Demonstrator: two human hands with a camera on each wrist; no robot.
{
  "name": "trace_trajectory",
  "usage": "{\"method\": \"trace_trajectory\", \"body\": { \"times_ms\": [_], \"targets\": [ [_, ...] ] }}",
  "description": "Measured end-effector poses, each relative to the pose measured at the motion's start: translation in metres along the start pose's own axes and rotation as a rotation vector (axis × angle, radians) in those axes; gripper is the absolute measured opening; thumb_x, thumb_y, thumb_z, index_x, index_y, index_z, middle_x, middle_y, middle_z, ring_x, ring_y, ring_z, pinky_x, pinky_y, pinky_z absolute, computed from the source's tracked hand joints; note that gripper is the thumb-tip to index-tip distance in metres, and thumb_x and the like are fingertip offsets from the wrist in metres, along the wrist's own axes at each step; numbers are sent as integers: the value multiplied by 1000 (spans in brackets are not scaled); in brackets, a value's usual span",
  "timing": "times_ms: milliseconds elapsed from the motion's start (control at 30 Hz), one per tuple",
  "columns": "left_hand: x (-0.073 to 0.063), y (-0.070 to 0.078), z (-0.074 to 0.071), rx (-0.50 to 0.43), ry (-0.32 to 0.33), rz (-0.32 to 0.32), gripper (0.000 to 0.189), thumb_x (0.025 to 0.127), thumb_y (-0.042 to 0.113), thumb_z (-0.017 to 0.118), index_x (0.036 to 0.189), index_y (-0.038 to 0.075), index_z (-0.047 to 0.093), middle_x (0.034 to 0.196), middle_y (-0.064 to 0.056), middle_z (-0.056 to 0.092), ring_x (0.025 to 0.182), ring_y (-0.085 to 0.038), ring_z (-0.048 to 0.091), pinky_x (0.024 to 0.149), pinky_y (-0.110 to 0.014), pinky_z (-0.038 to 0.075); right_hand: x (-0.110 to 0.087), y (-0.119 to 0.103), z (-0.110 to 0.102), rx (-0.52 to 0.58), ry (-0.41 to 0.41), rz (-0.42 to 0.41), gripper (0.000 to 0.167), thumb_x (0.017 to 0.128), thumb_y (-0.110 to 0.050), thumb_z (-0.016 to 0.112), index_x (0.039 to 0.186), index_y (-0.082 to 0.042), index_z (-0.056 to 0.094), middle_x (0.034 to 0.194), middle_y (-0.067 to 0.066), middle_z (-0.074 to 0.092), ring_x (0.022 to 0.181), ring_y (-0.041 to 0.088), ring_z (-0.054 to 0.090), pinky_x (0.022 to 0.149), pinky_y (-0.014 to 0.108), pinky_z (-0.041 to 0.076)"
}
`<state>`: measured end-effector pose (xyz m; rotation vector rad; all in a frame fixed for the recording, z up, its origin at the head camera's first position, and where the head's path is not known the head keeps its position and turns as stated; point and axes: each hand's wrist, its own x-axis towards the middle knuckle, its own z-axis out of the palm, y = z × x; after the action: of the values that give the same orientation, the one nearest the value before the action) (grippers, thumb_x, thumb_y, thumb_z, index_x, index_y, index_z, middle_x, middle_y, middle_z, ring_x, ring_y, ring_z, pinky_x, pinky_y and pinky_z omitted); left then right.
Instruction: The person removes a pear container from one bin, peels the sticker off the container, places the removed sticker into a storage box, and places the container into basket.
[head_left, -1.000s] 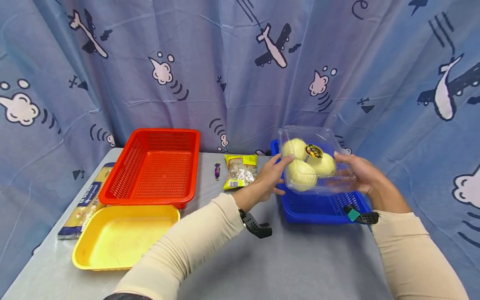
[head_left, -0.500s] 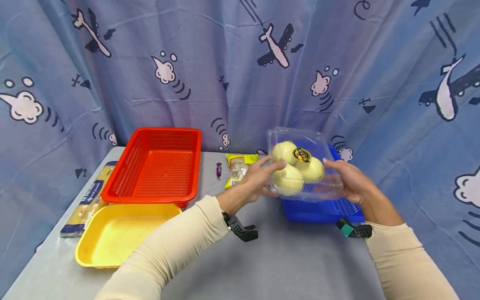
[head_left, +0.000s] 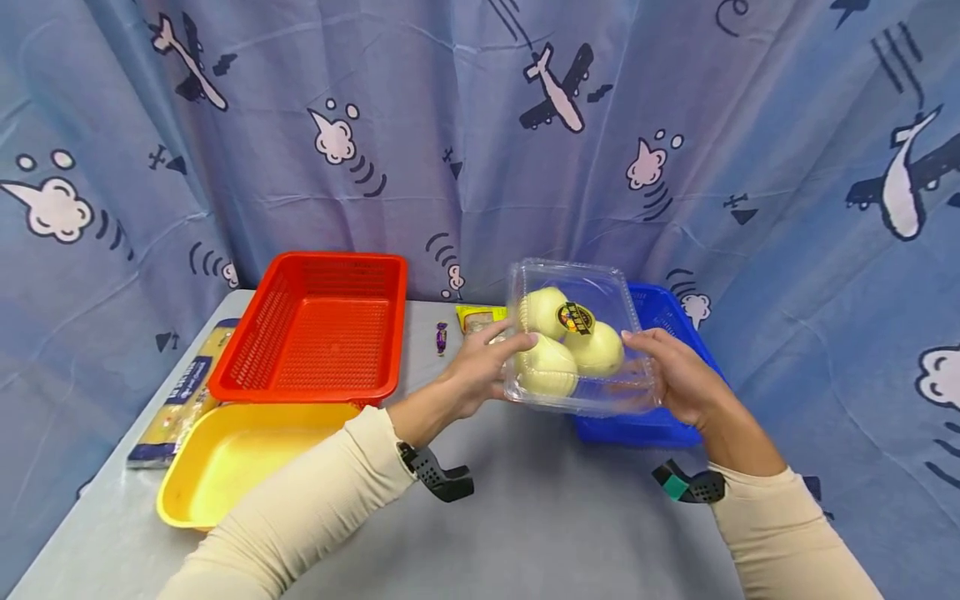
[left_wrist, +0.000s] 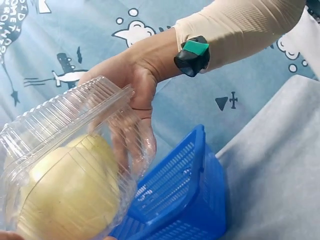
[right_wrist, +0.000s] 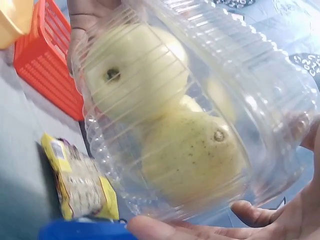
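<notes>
A clear plastic clamshell box [head_left: 600,283] with three pale yellow-green round fruits [head_left: 596,350] and a dark round label [head_left: 576,317] hangs tilted in the air. My left hand [head_left: 476,367] grips its left side, thumb on top. On the opposite side my right hand [head_left: 675,375] holds it, the thumb at the edge and the other fingers partly hidden beneath. Behind and below the box sits a blue basket [head_left: 660,308], partly covered by it. Through the clear wall in the right wrist view, two fruits [right_wrist: 192,155] show closely, one with a dark stem hollow.
A red basket [head_left: 315,342] and a yellow tray [head_left: 247,450] stand on the left, beside a long flat packet [head_left: 183,392]. A small purple-wrapped candy [head_left: 441,337] and a yellow bag [right_wrist: 82,185] lie at the back. A patterned curtain [head_left: 420,125] hangs behind the table.
Both hands have carried the box leftward, and slightly lower in view, from over the blue basket. More of the basket's right side shows; the yellow bag is now mostly covered in the head view.
</notes>
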<state>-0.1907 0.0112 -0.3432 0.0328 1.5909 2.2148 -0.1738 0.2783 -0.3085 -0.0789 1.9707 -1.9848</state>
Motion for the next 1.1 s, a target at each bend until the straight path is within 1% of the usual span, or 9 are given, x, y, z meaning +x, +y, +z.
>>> {"method": "trace_trajectory", "body": {
  "times_ms": [133, 233, 367, 433, 533, 667, 800, 967, 1100],
  "targets": [
    [-8, 0, -10, 29, 3, -11, 71, 84, 31, 73, 148, 23, 41, 145, -17, 38, 122, -48, 43, 78, -52, 53, -1, 4, 10, -44, 6, -16, 38, 101, -34, 51, 111, -3, 32, 97, 11, 66, 88, 37, 68, 73, 52, 53],
    [-14, -1, -18, 47, 15, -18, 70, 84, 33, 72, 147, 25, 42, 148, -15, 36, 124, -49, 39, 82, -52, 51, 0, 8, 17, -68, 10, -18, 39, 101, -35, 51, 113, -3, 33, 99, 12, 66, 89, 36, 68, 75, 51, 54],
    [-20, -4, -28, 52, 29, -19, 71, 84, 32, 72, 148, 24, 41, 151, -14, 30, 127, -52, 33, 86, -54, 49, 1, 14, 27, -80, 12, -23, 37, 101, -36, 50, 113, -5, 33, 102, 13, 62, 88, 31, 68, 76, 52, 53],
    [-23, -5, -32, 49, 29, -19, 71, 84, 31, 71, 148, 22, 40, 151, -14, 30, 128, -52, 32, 86, -53, 49, 1, 19, 32, -81, 22, -26, 37, 101, -35, 50, 113, -5, 32, 104, 16, 59, 87, 29, 68, 76, 52, 53],
    [-28, -8, -39, 44, 27, -20, 73, 84, 29, 70, 149, 21, 38, 150, -14, 31, 127, -51, 34, 82, -50, 51, 3, 27, 39, -86, 44, -28, 37, 101, -34, 50, 113, -4, 32, 104, 17, 57, 84, 27, 67, 74, 50, 54],
    [-33, -15, -48, 34, 21, -15, 73, 84, 26, 70, 149, 19, 37, 148, -14, 32, 123, -50, 40, 76, -47, 54, 4, 38, 47, -80, 57, -27, 33, 101, -31, 50, 113, -5, 32, 96, 12, 59, 78, 23, 67, 71, 43, 56],
    [-38, -21, -58, 27, 13, -16, 72, 85, 26, 70, 149, 19, 37, 146, -16, 35, 121, -48, 43, 77, -47, 54, 5, 47, 55, -72, 59, -25, 31, 101, -27, 49, 113, -5, 32, 89, 9, 60, 71, 19, 65, 64, 37, 56],
    [-45, -29, -67, 12, 24, -24, 73, 85, 23, 71, 150, 19, 36, 149, -15, 31, 123, -49, 40, 80, -48, 53, 7, 60, 64, -41, 48, -23, 30, 101, -23, 49, 114, -3, 31, 86, 9, 59, 67, 18, 63, 58, 35, 54],
    [-48, -36, -72, 3, 46, -25, 73, 85, 21, 70, 150, 18, 37, 146, -16, 36, 119, -48, 45, 79, -49, 53, 9, 70, 70, -26, 64, -12, 31, 100, -22, 51, 115, -3, 32, 84, 10, 58, 66, 18, 63, 57, 34, 54]
  ]
}}
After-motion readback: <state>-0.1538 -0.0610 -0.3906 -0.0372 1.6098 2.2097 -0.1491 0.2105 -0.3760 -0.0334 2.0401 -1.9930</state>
